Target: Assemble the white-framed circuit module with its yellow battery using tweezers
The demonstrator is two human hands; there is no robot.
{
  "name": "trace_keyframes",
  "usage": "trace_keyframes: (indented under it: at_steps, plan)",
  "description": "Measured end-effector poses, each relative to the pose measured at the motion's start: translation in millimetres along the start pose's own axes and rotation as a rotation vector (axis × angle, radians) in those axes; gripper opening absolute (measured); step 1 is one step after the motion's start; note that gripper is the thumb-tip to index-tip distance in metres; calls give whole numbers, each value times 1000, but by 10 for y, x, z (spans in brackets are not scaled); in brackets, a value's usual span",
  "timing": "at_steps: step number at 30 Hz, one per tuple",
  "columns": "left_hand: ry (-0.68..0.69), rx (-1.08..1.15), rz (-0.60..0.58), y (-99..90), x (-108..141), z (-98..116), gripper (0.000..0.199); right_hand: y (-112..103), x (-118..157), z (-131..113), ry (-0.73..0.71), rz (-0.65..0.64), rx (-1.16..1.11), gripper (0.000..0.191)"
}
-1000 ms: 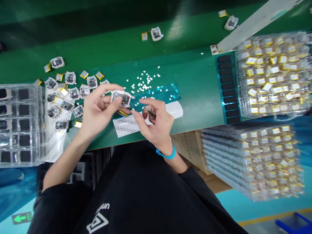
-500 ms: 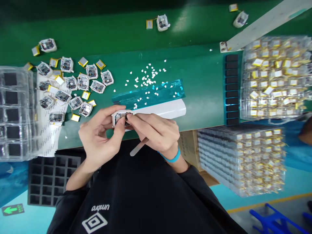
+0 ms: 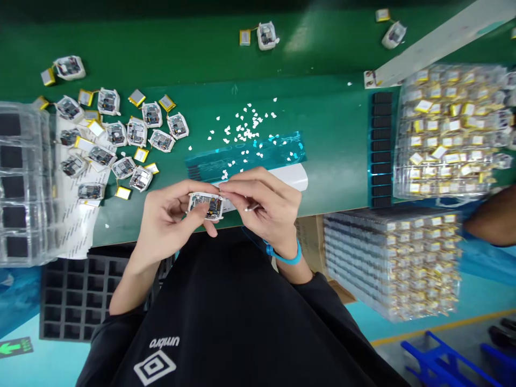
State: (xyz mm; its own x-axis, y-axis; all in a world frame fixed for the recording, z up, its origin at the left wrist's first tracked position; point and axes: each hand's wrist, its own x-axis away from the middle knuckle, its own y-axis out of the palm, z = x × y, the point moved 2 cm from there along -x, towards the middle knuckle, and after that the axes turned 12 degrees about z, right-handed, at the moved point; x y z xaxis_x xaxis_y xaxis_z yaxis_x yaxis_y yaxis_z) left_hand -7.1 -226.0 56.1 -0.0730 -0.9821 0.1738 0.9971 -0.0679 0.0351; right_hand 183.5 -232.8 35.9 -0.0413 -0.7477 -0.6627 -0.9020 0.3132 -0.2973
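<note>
My left hand (image 3: 167,217) is closed around a small white device casing (image 3: 216,208), its thumb lying across the open face. Inside that casing a circuit board with dark parts faces up. At the casing's upper right corner, the thumb and forefinger of my right hand (image 3: 268,207) are pinched together; whatever is between the tips is too small to make out. A thin stick (image 3: 252,207) is tucked among the right fingers, with only a short end showing. Small white pieces (image 3: 245,130) lie scattered on the green table and a blue film strip (image 3: 278,153) beyond my hands.
Several open casings (image 3: 137,130) with yellow-edged batteries (image 3: 141,155) crowd the left, beside a clear tray (image 3: 30,183). A row of black blocks (image 3: 381,145) stands right, next to stacked battery trays (image 3: 443,126). A white bracket (image 3: 427,45) slants above. Another person's arm (image 3: 489,217) shows far right.
My right fingers have lifted from inside the casing to its upper right corner. The stick has turned from pointing down-left to mostly hidden. The casing's board is now more exposed.
</note>
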Motion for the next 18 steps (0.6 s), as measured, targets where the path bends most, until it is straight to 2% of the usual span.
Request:
trace_keyframes:
  at_steps: [4,9,12,15,18]
  plan:
    - [-58,88,-9,4,7,-23,8,-37,3,-16,-3,-48,-20,19]
    - [-12,16,19,12,26,2,8,-38,3,-62,50,-82,26,19]
    - [48,-42,32,17,22,-2,8,-20,-10,-38,58,-49,77,17]
    - [93,-98,71,6,0,-32,9,-24,-43,37,74,31,190,23]
    - [99,-125,79,0,-20,-64,16,-37,-60,91,5,-5,249,30]
